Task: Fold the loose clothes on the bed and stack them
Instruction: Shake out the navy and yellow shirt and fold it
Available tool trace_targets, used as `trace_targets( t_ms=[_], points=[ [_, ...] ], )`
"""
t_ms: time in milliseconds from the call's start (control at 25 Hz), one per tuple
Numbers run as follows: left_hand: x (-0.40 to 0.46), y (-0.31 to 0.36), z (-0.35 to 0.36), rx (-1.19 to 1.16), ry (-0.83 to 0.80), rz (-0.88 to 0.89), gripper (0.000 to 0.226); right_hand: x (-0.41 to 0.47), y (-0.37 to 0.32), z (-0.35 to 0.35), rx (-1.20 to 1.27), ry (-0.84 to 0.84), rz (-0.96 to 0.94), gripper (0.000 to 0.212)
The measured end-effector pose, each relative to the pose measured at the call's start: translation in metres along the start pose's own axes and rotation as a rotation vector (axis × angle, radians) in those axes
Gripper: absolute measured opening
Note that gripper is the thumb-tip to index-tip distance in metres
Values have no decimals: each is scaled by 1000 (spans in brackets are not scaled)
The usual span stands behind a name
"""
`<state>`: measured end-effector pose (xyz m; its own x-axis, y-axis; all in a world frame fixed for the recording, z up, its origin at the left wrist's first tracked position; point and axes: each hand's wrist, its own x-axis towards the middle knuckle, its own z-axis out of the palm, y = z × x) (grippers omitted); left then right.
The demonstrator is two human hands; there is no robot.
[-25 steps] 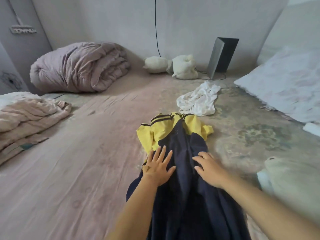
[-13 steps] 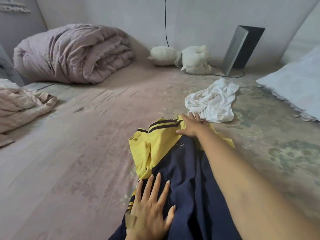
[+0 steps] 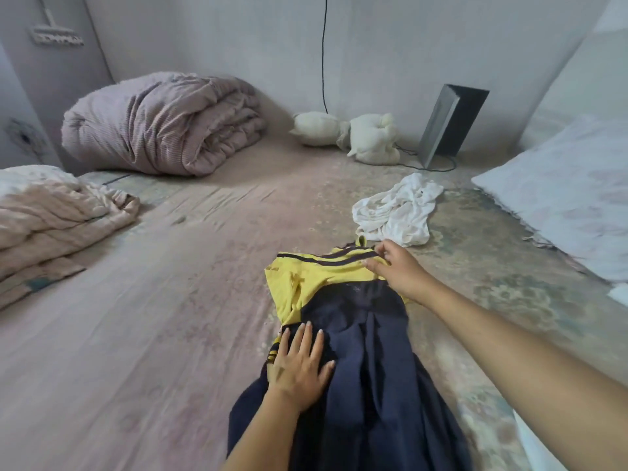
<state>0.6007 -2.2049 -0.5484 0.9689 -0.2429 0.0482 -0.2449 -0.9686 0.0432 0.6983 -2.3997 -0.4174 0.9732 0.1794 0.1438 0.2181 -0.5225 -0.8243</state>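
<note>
Flat on the pink patterned bed sheet [image 3: 136, 334] lies a navy and yellow garment with dark stripes [image 3: 353, 334], stretched lengthwise away from the person. The left hand [image 3: 299, 365] rests on its navy part with straight, spread fingers. The right hand [image 3: 397, 270] pinches the far yellow striped edge with curled fingers. Just beyond lies a crumpled white cloth [image 3: 397, 212]. A small mark shows on the navy fabric, too blurred to read.
</note>
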Motion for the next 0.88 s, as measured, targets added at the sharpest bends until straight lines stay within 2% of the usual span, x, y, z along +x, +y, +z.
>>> trace_targets(
  t_ms=[40, 160, 200, 280, 400, 520, 600, 720, 880],
  points=[
    [-7, 3, -20, -23, 73, 13, 85, -14, -15, -9, -13, 10, 5, 21],
    [-28, 12, -83, -211, 456, 62, 44, -34, -60, -39, -54, 50, 86, 20],
    [-34, 15, -105, -276, 583, 65, 38, -41, -76, -48, 27, 34, 141, 26],
    [-50, 28, -141, -469, 708, 47, 39, -63, -104, -54, 317, 37, 232, 25],
    [-77, 52, -176, -794, 698, -29, 43, -106, -135, -51, 657, 47, 314, 16],
    [-96, 66, -184, -872, 770, 11, 34, -140, -157, -46, 862, -20, 381, 23],
    [-104, 66, -181, -885, 803, 44, 36, -154, -168, -43, 889, -60, 408, 31],
    [-114, 66, -182, -934, 734, 4, 36, -167, -177, -38, 884, -103, 417, 38],
    [-118, 67, -183, -925, 777, 62, 15, -172, -180, -38, 906, -87, 436, 33]
  ],
)
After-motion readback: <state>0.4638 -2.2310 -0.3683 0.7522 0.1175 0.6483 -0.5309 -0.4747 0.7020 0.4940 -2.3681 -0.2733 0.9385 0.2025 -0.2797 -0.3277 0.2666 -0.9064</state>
